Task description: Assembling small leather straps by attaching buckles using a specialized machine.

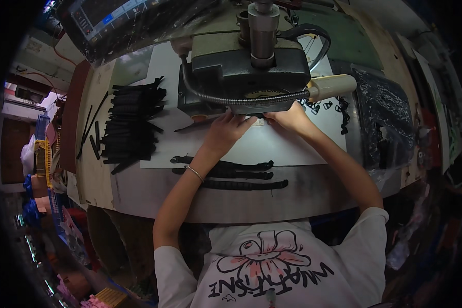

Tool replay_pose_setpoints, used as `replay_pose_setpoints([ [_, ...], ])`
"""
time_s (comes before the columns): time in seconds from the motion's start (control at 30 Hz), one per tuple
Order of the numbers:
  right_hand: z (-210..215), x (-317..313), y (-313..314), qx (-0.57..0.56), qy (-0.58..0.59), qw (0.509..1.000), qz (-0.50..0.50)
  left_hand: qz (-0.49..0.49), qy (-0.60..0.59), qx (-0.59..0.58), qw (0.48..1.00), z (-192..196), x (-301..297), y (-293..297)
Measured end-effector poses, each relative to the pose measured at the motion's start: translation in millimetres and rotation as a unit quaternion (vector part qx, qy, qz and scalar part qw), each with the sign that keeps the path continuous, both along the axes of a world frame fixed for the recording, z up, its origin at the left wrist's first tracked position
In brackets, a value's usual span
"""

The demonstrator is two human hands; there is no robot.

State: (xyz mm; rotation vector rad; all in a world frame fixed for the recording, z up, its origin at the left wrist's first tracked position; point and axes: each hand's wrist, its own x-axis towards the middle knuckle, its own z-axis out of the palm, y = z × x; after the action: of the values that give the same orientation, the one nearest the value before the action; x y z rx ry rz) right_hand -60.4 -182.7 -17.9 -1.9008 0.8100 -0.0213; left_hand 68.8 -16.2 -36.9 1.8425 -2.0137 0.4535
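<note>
A dark sewing machine stands over the white work surface, and both my hands are at its near side. My left hand is closed on a black webbing strap, whose loose end sticks out to the left. Opposite it, my right hand pinches dark material by the machine's lit working area. The fingertips of both hands are partly hidden under the machine head, so the stitching point does not show. Between my forearms and the machine lie several rolled or folded black strap bundles.
A large pile of cut black straps lies at the left. Small black buckles are scattered to the right, beside a clear plastic bag of dark pieces. A plastic-covered screen stands at the back left.
</note>
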Motion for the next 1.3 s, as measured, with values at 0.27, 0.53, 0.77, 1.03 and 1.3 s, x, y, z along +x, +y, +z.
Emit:
replay_pose_setpoints([
  [0.27, 4, -4, 7, -0.113, -0.014, 0.993, -0.029, -0.004, 0.022, 0.045, 0.999, 4, -2, -1],
  [0.53, 18, 0, 13, -0.161, 0.021, 0.987, 0.001, -0.033, -0.04, 0.039, 0.998, 10, -2, -1],
  [0.77, -12, -16, 23, -0.346, -0.222, 0.911, -0.037, -0.09, -0.019, 0.015, 0.996, 13, 2, -1],
  [1.03, -15, -25, 17, -0.294, -0.262, 0.919, 0.016, -0.082, -0.033, 0.018, 0.996, 14, 2, -5],
  [1.3, -19, -26, 18, -0.316, -0.259, 0.912, 0.033, -0.065, -0.064, 0.017, 0.996, 7, 3, -2],
])
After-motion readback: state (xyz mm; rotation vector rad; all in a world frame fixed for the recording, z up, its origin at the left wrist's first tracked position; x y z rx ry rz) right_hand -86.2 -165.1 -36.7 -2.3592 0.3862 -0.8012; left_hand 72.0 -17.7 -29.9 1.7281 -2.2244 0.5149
